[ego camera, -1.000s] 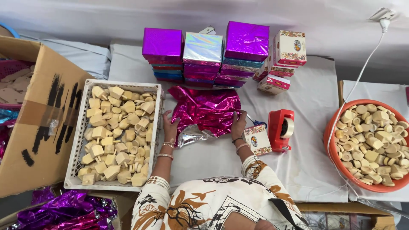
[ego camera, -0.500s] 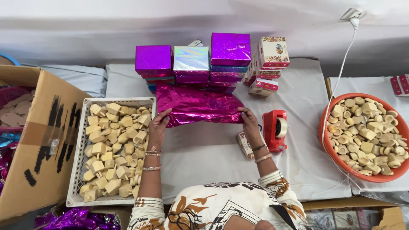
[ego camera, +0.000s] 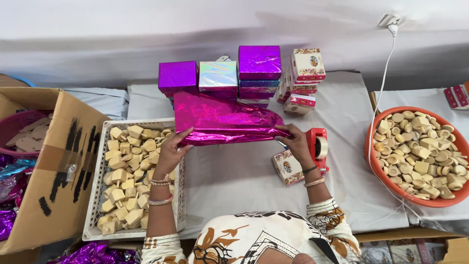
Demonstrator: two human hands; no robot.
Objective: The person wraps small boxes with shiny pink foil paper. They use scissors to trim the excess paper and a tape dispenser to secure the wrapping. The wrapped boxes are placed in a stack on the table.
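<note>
Cloth covered the table (ego camera: 229,181), a pale grey-white sheet, wrinkled and bare in the middle before us. We held a sheet of magenta foil wrap (ego camera: 222,120) stretched just above it: our left hand (ego camera: 171,149) pinched the near left corner between thumb and fingers, and our right hand (ego camera: 295,139) gripped the near right corner the same way, so the foil hung taut between the two hands, its far edge up against the stack of wrapped boxes (ego camera: 220,76). Those boxes, purple and silvery, stood at the back of the table, and beside them on the right sat a pile of small floral cartons (ego camera: 304,73).

Below our right wrist lay one more floral carton (ego camera: 287,167) on the cloth, tilted, and just beside our right hand stood a red tape dispenser (ego camera: 317,146). To our left a white slotted crate (ego camera: 95,215) held beige wooden pieces (ego camera: 128,171); further left an open cardboard box (ego camera: 53,166) leaned in. On the right an orange basin (ego camera: 386,183) was heaped with more wooden pieces, on a separate cloth-covered surface. A white cable (ego camera: 383,93) ran down from a plug (ego camera: 388,20) on the pale draped wall (ego camera: 146,39) behind.
</note>
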